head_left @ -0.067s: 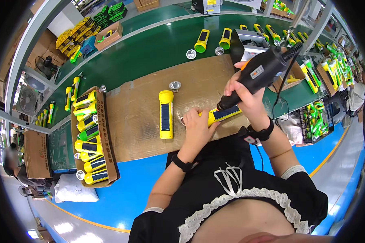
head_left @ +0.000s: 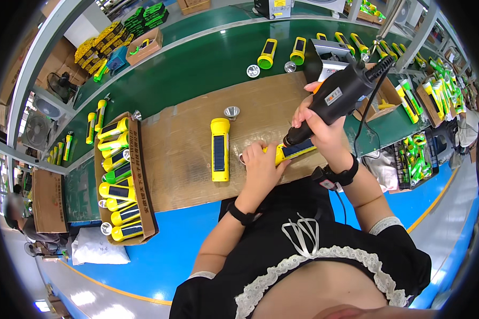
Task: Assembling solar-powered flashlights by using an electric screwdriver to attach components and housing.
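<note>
My left hand (head_left: 261,169) is closed round the head end of a yellow flashlight (head_left: 298,150) that lies on the cardboard, its dark solar panel facing up. In my right hand (head_left: 323,119) is a black electric screwdriver (head_left: 337,97), slanting down to the left. Its tip meets the flashlight body just beside my left fingers; the exact contact point is too small to make out. Left of my hands a second yellow flashlight (head_left: 220,151) lies with its panel up. Just above its head is a loose silver reflector (head_left: 231,111).
A carton (head_left: 147,202) of yellow and green flashlights stands at the left of the cardboard sheet (head_left: 175,138). More flashlights (head_left: 267,53) and reflectors line the green bench beyond. At the right are a small open box (head_left: 389,101), a black crate (head_left: 416,159) and the screwdriver's hanging cord (head_left: 363,125).
The view has shifted very slightly. My hands, the screwdriver and the flashlights keep nearly the same places relative to each other.
</note>
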